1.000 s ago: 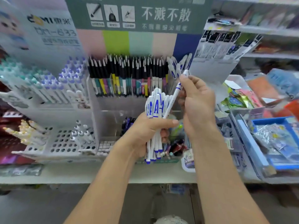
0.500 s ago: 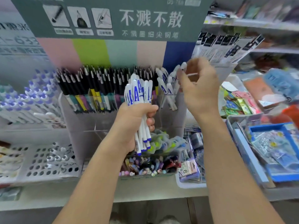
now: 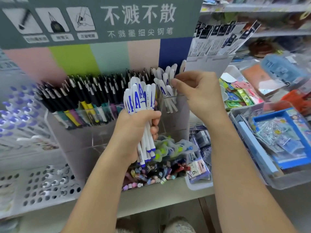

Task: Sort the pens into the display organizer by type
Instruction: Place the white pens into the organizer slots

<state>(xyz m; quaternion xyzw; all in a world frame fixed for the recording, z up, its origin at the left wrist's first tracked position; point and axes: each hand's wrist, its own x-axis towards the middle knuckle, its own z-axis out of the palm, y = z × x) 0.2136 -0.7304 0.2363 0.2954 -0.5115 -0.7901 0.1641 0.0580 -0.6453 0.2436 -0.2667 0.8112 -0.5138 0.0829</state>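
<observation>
My left hand [image 3: 134, 130] grips a bundle of white pens with blue "A" print [image 3: 139, 96], held upright in front of the clear display organizer [image 3: 94, 132]. My right hand [image 3: 200, 93] is at the organizer's right-end compartment, where several matching white pens [image 3: 164, 89] stand. Its thumb and forefinger pinch together at the top of one of those pens. A long row of black-capped pens [image 3: 87, 91] with coloured barrels fills the compartments to the left.
Below the organizer, a bin [image 3: 151, 175] holds small mixed items. A white perforated holder [image 3: 47, 184] and blue-capped pens [image 3: 15, 108] stand at the left. A clear box with a blue tray [image 3: 276, 143] is at the right; packets [image 3: 218, 39] hang above.
My right hand drew one white pen from the bundle, carried it up to the right-end compartment and has come down to the pen tops there. The view moved closer to the organizer.
</observation>
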